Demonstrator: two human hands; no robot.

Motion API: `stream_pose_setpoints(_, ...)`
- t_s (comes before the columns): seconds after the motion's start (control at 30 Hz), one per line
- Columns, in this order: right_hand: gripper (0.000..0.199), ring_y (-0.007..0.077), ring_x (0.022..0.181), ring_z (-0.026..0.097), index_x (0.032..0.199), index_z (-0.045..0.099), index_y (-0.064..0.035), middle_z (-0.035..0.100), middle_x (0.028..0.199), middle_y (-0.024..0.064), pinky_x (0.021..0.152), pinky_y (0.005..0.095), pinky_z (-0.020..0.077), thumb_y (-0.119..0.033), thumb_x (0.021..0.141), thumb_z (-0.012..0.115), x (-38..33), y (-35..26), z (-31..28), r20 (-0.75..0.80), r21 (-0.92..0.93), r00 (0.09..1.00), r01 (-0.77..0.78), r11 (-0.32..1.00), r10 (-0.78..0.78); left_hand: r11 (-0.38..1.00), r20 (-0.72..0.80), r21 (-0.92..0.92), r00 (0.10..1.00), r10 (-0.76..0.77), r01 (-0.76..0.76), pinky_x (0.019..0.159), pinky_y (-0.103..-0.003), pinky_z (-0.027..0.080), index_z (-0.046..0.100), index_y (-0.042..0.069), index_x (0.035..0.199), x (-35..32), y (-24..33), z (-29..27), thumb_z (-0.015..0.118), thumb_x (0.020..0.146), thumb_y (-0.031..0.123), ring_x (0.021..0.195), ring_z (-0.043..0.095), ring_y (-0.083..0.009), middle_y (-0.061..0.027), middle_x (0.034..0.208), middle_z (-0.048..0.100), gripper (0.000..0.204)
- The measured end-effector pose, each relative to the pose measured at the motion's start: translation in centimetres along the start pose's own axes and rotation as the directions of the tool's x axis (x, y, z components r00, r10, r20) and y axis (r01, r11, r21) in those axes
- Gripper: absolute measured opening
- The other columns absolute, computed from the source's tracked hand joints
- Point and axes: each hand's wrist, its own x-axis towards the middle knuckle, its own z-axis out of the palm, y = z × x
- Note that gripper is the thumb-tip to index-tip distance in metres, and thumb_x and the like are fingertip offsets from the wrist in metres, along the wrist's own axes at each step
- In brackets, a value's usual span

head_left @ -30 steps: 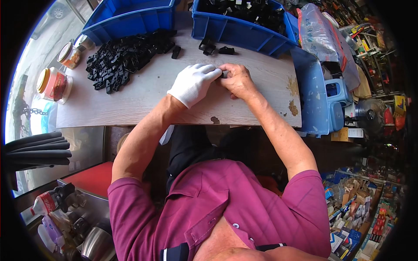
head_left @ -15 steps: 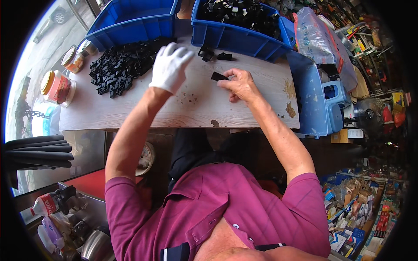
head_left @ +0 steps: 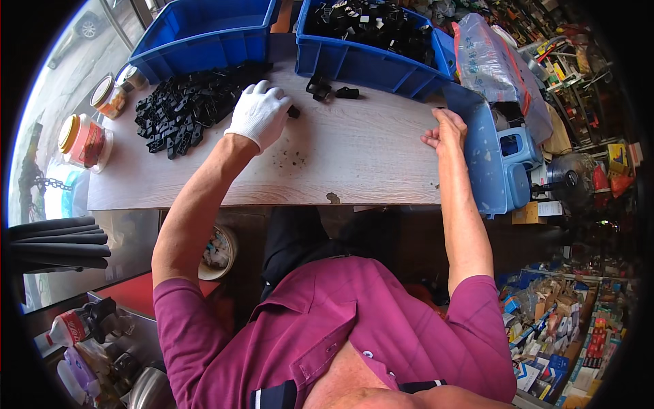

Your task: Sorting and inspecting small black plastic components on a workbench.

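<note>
My left hand (head_left: 259, 114), in a white knitted glove, is closed over the table. A small black part (head_left: 293, 111) sticks out at its right side, seemingly held by fingers that are mostly hidden. Just left of the glove lies a heap of small black parts (head_left: 180, 112). My bare right hand (head_left: 447, 129) is at the table's right end, beside a light-blue plastic stool (head_left: 485, 163). Its fingers are curled together, and a dark bit shows at their tips, too small to name. Two more black pieces, a blocky one (head_left: 318, 88) and a flatter one (head_left: 347, 93), lie between the hands.
Behind the heap stands a blue bin (head_left: 204, 58). A second blue bin (head_left: 368, 68) holds many black parts at the back. Lidded jars (head_left: 85, 140) stand at the table's left edge. A plastic-wrapped package (head_left: 501, 71) rises beyond the right end.
My right hand has moved right, away from mid-table, and the black part it pinched is no longer at its fingertips. The left hand has lowered slightly; a black part now shows beside it.
</note>
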Motion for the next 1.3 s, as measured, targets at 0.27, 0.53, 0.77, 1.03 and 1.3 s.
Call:
stream_pose_setpoints(0.27,0.047,0.0133,0.047,0.058,0.126,0.066,-0.0083,0.051,0.06,0.0003,0.047,0.035,0.0601,-0.027,0.087,0.083,-5.0,-0.6,7.2,0.476,-0.142,0.878,0.14,0.98,-0.057,0.987,-0.029,-0.1,0.991,-0.131,0.128,0.082,-0.046,0.057,0.073,0.009,0.091,-1.4,1.9,-0.5,0.072,0.086,0.023,0.095,0.07,-0.0322,-0.0107,0.094,0.074,0.015)
stream_pose_setpoints(0.53,0.044,0.0106,0.049,0.054,0.124,0.07,-0.0105,0.061,0.069,0.0029,0.044,0.029,0.0533,-0.03,0.086,0.082,-6.7,-1.4,12.1,0.493,-0.339,0.863,0.312,0.888,-0.115,0.873,0.009,-0.326,0.925,-0.381,0.363,0.077,-0.047,0.057,0.066,0.008,0.089,-2.7,4.7,-0.4,0.071,0.086,0.024,0.09,0.069,-0.0364,-0.0137,0.092,0.072,0.017)
stream_pose_setpoints(0.77,0.029,0.014,0.056,0.062,0.105,0.074,-0.0074,0.068,0.077,0.0061,0.05,0.0291,0.0559,-0.028,0.086,0.082,-6.4,-1.6,12.3,0.513,-0.449,0.857,0.325,0.832,-0.058,0.885,-0.071,-0.36,0.937,-0.341,0.294,0.076,-0.047,0.058,0.067,0.008,0.09,-2.5,5.2,-0.7,0.067,0.089,0.018,0.088,0.07,-0.0361,-0.0134,0.09,0.072,0.01)
stream_pose_setpoints(1.03,0.027,0.0142,0.049,0.058,0.1,0.072,-0.002,0.066,0.07,0.0063,0.047,0.03,0.0558,-0.024,0.086,0.08,-6.8,-0.8,11.3,0.481,-0.409,0.876,0.2,0.89,0.024,0.928,-0.058,-0.269,0.958,-0.283,0.258,0.076,-0.047,0.059,0.074,0.01,0.089,-1.9,3.9,0.1,0.061,0.093,0.018,0.091,0.069,-0.0374,-0.0136,0.09,0.072,0.016)
stream_pose_setpoints(1.3,0.024,0.0112,0.046,0.055,0.096,0.07,-0.0049,0.056,0.063,0.0011,0.042,0.0314,0.0538,-0.026,0.088,0.079,-7.2,-0.5,10.9,0.467,-0.331,0.883,0.131,0.935,0.041,0.817,0.107,-0.399,0.906,-0.409,0.416,0.08,-0.048,0.058,0.076,0.012,0.088,-1.5,2.0,0.7,0.063,0.094,0.025,0.093,0.069,-0.0377,-0.0119,0.099,0.073,0.02)
